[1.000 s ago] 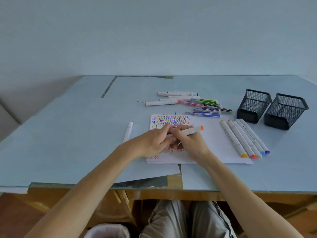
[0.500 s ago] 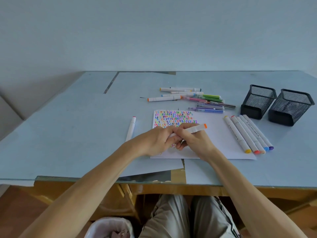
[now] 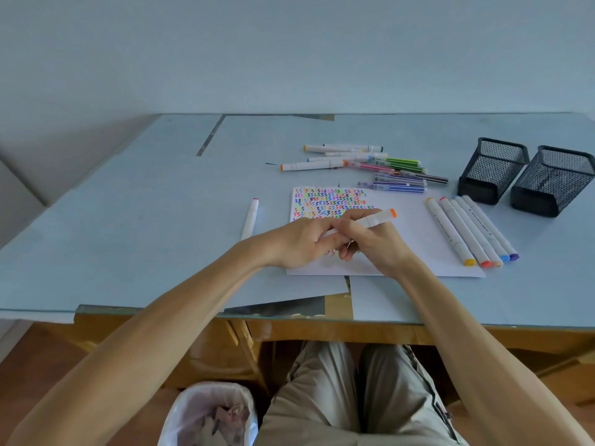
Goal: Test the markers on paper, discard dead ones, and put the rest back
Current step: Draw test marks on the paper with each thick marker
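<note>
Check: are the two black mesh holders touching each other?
Cannot tell. In the head view the left mesh holder and the right mesh holder stand side by side; their upper rims show a narrow gap, but the bases appear to overlap.

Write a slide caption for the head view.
Both hands grip an orange-capped marker over scribble-filled test paper.

both hands meet over the paper (image 3: 415, 239): the right hand (image 3: 373, 244) grips an orange-capped marker (image 3: 370, 220) while the left hand (image 3: 302, 243) pinches its near end. five markers (image 3: 470, 231) lie in a row on the paper's right edge (two mesh holders (image 3: 524, 175) stand beyond), and a bin (image 3: 209, 413) sits below the desk.
</note>
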